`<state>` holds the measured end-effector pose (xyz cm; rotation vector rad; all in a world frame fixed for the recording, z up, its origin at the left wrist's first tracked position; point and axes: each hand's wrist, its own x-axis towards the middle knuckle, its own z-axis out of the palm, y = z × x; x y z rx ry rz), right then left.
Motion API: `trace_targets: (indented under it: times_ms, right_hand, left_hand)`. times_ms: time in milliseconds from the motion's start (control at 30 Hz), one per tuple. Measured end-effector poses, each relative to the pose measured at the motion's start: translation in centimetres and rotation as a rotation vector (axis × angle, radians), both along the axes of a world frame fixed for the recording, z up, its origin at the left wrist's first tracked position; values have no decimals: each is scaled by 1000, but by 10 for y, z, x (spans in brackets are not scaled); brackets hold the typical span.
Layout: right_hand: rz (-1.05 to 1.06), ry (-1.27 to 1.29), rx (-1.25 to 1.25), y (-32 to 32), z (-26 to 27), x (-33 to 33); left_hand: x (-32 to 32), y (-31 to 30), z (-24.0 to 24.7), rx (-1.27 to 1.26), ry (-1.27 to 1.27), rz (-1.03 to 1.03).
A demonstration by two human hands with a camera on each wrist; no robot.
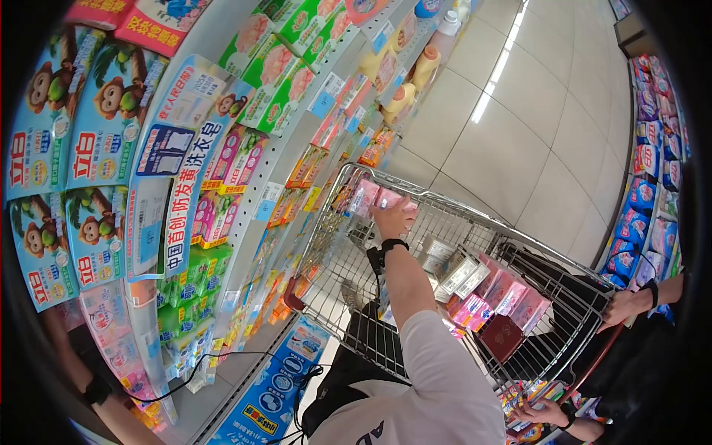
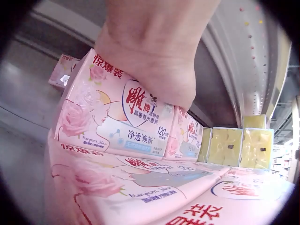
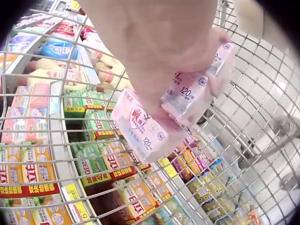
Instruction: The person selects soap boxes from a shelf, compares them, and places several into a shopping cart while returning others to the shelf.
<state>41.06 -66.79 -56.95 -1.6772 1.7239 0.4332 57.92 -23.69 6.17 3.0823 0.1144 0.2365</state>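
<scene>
My right hand (image 1: 397, 219) grips pink soap packs (image 3: 143, 129) inside the far end of the wire shopping cart (image 1: 445, 194). In the right wrist view the packs hang side by side beneath the fingers. At the shelf on the left, my left hand (image 2: 154, 61) lies over the top of an upright pink soap pack (image 2: 112, 112); its fingers are hidden behind the pack, so I cannot tell whether they grip it. More pink packs (image 2: 140, 183) lie in front of it. Within the cart sit pink soap packs (image 1: 508, 293), white-and-grey boxes (image 1: 463, 274) and a dark red booklet-like item (image 1: 500, 337).
Shelves of boxed soap and detergent (image 1: 96, 148) line the left side, with a sign (image 1: 174, 170) jutting out. Another person's hands (image 1: 627, 306) hold the cart's handle end. A dark cable (image 1: 215, 356) crosses low in front. Tiled floor (image 1: 512, 148) lies beyond; bagged goods (image 1: 641, 200) stand opposite.
</scene>
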Motion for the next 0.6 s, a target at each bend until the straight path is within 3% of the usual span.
trace_targets:
  times_ms: [133, 200, 233, 300, 333, 400, 433, 500, 533, 600]
  right_hand:
    - [-31, -103, -44, -8, 10, -20]
    - [14, -206, 77, -24, 15, -39]
    - [12, -207, 65, -29, -6, -56]
    - [-389, -779, 542, -38, -34, -82]
    - [-388, -790, 532, -41, -10, -88]
    - [-476, -981, 936, -47, 62, -100]
    - [-472, -868, 906, -47, 84, -108]
    - [-494, -983, 1035, -47, 148, -124]
    - [-511, -1080, 1177, -45, 175, -133]
    - [-540, -1168, 1267, -36, 206, -153]
  left_hand:
    - [4, -3, 3, 20, 3, -9]
    - [7, -4, 5, 31, 9, -14]
    - [9, -5, 6, 37, 15, -17]
    - [18, -8, 9, 38, 15, -31]
    - [23, -15, 10, 51, 26, -23]
    - [31, -22, 12, 69, 48, -12]
    - [37, -2, 7, 63, 41, -17]
    - [68, 47, -18, -95, -14, -224]
    - [44, 11, -10, 67, -26, -230]
    - [26, -11, -12, 258, -211, -487]
